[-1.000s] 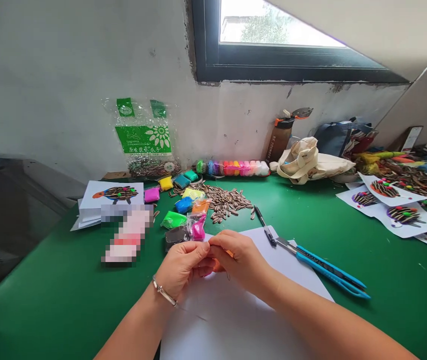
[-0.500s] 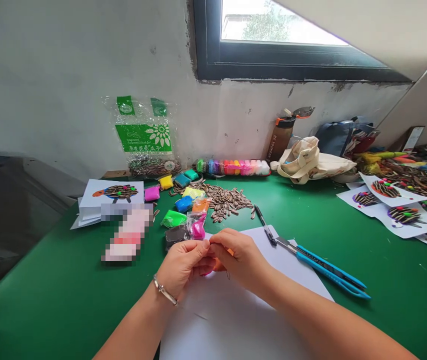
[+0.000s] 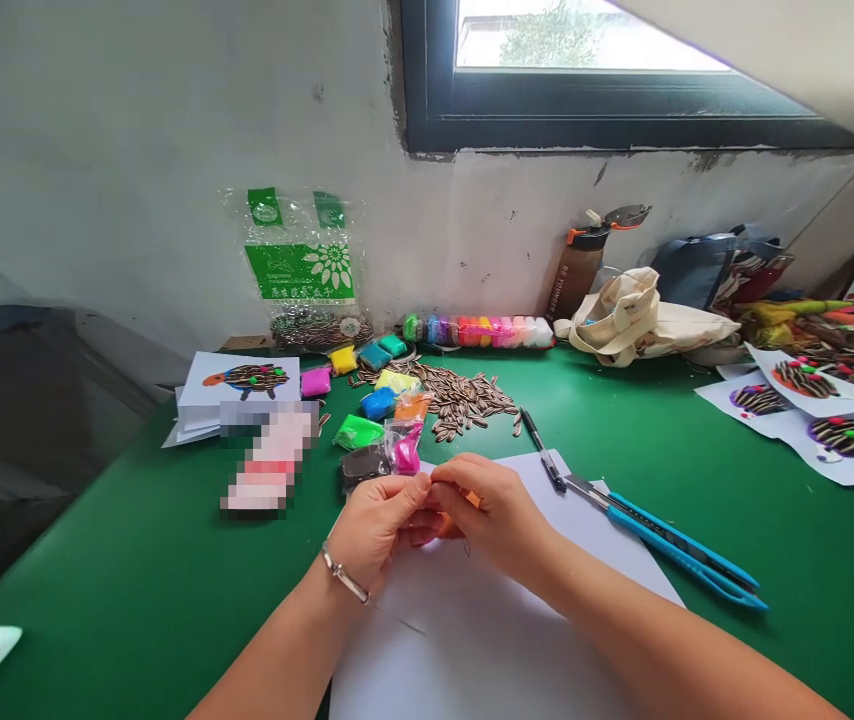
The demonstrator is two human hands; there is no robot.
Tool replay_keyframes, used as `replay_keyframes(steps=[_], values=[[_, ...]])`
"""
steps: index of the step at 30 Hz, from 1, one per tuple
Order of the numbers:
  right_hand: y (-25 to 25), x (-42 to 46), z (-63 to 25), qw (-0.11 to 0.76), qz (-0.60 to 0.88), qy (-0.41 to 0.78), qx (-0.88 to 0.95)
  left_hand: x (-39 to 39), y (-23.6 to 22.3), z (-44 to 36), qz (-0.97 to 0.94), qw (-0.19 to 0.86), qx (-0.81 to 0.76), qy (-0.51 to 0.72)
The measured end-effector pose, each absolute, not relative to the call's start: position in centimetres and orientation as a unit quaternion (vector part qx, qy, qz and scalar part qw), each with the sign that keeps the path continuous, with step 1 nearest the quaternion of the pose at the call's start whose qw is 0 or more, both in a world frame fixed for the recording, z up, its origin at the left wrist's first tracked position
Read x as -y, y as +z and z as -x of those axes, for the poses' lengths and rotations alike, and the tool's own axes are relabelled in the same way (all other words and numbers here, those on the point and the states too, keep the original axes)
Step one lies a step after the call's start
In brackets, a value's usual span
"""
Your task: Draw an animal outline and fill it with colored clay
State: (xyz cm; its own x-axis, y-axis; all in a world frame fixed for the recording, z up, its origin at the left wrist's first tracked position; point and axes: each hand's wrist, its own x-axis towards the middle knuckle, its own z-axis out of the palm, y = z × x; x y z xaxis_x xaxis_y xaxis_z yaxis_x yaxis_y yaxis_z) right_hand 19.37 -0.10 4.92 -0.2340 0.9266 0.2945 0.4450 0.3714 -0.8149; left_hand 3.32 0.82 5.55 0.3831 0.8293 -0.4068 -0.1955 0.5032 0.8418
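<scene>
My left hand (image 3: 382, 520), with a silver bracelet on its wrist, has thumb and fingers pinched together. My right hand (image 3: 491, 505) meets it, fingertip to fingertip, its fingers curled. Whatever the fingertips hold is hidden or too small to make out. Orange material (image 3: 449, 526) shows between and behind the fingers, with a bit of pink under the left fingers; it looks like modelling clay, but I cannot tell whether it is held or lies on the paper. Both hands are over a white sheet of paper (image 3: 487, 640).
Just beyond the hands lie clay packets (image 3: 358, 431) and loose sunflower seeds (image 3: 472, 400). A pen (image 3: 543, 450) and a blue-handled knife or scissors-like tool (image 3: 689, 550) lie right. Decorated turtle pictures (image 3: 258, 378) are left, with others right. A bottle (image 3: 577, 275) stands behind.
The view has shifted slightly, so the scene sits a little further right and higher or lower in places. My hands keep the same pinched pose together.
</scene>
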Motion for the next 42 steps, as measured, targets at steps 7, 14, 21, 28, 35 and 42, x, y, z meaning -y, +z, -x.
replay_keyframes(steps=[7, 14, 21, 28, 35, 42], values=[[4.92, 0.21, -19.39, 0.422, 0.453, 0.321, 0.717, -0.72, 5.7, -3.25, -0.38, 0.738, -0.431, 0.353], [4.52, 0.27, -19.34, 0.416, 0.461, 0.361, 0.696, -0.78, 5.78, -3.18, -0.383, 0.744, -0.426, 0.344], [4.6, 0.25, -19.2, 0.44, 0.451, 0.393, 0.67, -0.83, 5.46, -3.09, -0.381, 0.739, -0.431, 0.35], [4.58, 0.3, -19.45, 0.413, 0.471, 0.356, 0.694, -0.82, 5.75, -3.23, -0.388, 0.745, -0.418, 0.346], [4.42, 0.28, -19.37, 0.43, 0.457, 0.344, 0.699, -0.64, 5.68, -3.18, -0.388, 0.736, -0.44, 0.337], [4.52, 0.27, -19.4, 0.413, 0.469, 0.361, 0.693, -0.75, 5.7, -3.21, -0.384, 0.739, -0.439, 0.336]])
